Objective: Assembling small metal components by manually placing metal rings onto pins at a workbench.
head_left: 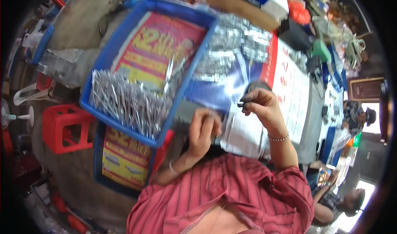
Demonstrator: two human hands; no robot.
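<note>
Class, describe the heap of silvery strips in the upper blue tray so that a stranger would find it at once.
Find the upper blue tray, left of the picture's centre. Across its lower end, over part of the pink-and-yellow printed sheet, lies the heap of silvery strips. Unlike the blocky silvery pieces outside the tray, it is loose and spiky.

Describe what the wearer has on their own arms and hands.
Red sleeves with dark stripes end near the elbows. A thin, pale bangle circles the left wrist; a beaded bracelet circles the right. The left hand seems to wear a silvery ring. The right hand has something dark on its fingertips, perhaps coverings.
</note>
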